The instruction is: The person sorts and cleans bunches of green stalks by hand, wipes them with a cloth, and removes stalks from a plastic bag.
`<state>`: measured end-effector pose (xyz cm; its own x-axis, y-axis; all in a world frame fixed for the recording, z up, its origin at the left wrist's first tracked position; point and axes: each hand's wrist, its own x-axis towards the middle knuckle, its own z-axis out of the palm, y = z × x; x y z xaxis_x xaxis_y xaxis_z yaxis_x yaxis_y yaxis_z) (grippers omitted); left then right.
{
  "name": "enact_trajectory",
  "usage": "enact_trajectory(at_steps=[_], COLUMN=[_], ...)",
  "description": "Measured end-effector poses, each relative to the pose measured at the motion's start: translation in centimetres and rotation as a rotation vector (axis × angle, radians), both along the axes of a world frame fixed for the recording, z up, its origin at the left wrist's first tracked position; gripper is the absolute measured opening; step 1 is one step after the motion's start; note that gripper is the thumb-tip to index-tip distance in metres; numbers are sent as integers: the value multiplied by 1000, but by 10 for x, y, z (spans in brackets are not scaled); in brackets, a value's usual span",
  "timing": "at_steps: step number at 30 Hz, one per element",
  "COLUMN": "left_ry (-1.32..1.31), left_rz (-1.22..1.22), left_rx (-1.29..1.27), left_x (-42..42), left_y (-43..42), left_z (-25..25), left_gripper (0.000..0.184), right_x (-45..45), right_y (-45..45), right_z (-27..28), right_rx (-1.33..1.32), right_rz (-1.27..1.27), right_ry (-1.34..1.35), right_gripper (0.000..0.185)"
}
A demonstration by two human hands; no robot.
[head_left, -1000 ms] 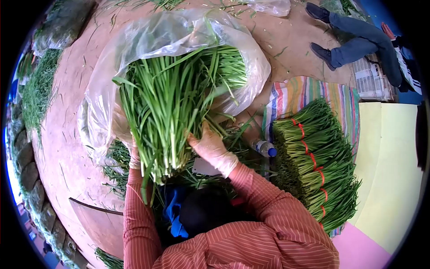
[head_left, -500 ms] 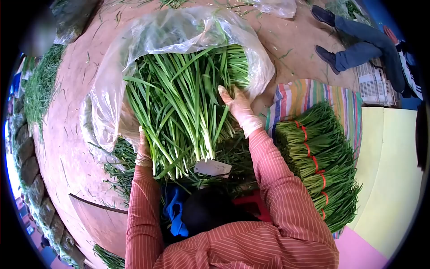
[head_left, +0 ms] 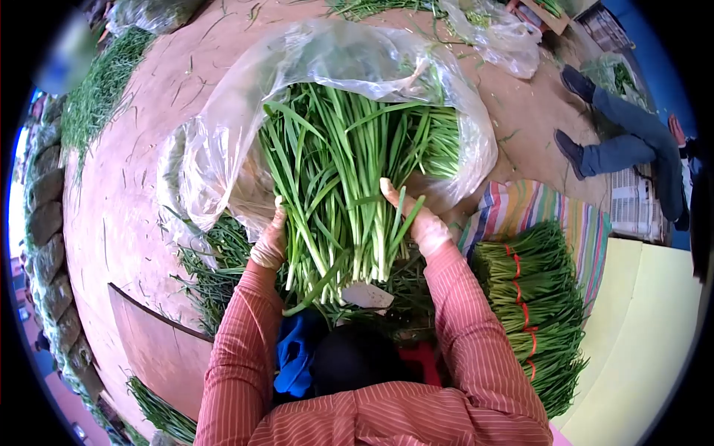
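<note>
A large loose bunch of long green leafy stalks (head_left: 335, 171) lies in the mouth of a clear plastic bag (head_left: 238, 126), pale cut ends toward me. My gloved left hand (head_left: 271, 238) is at the bunch's left side, thumb up, its fingers mostly hidden by stalks. On the right side my gloved right hand (head_left: 416, 219) presses against the stalks, thumb showing, other fingers partly covered. More stalks (head_left: 440, 141) sit deeper in the bag at right. Below the cut ends is a pale flat piece (head_left: 367, 296).
Bundles tied with red bands (head_left: 532, 312) lie on a striped sheet (head_left: 587, 215) at right. A person's legs (head_left: 621, 137) and a white crate (head_left: 636, 204) are at upper right. Loose greens (head_left: 104, 89) lie at upper left. A flat board (head_left: 156, 346) is at lower left.
My right hand has moved from the bunch's lower right up along its right side. The stalks have spread wider, then been drawn together between my hands. The view has shifted.
</note>
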<state>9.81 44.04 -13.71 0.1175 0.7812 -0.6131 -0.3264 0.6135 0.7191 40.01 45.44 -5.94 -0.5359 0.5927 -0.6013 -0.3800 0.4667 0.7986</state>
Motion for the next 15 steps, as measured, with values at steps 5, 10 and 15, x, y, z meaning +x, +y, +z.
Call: enact_trajectory(at_steps=[5, 10, 15], left_ry=[-146, -68, -104], left_rz=[-154, -45, -88], left_rx=[34, -58, -45], left_x=[7, 29, 21], left_y=[9, 3, -1], left_z=[36, 59, 46], left_gripper=[69, 76, 67], right_x=[-9, -6, -7], right_y=[-2, -1, 2], right_z=[-11, -35, -50], right_rx=[28, 336, 718], right_rz=[42, 372, 866], right_ry=[208, -225, -927], right_gripper=[63, 65, 67])
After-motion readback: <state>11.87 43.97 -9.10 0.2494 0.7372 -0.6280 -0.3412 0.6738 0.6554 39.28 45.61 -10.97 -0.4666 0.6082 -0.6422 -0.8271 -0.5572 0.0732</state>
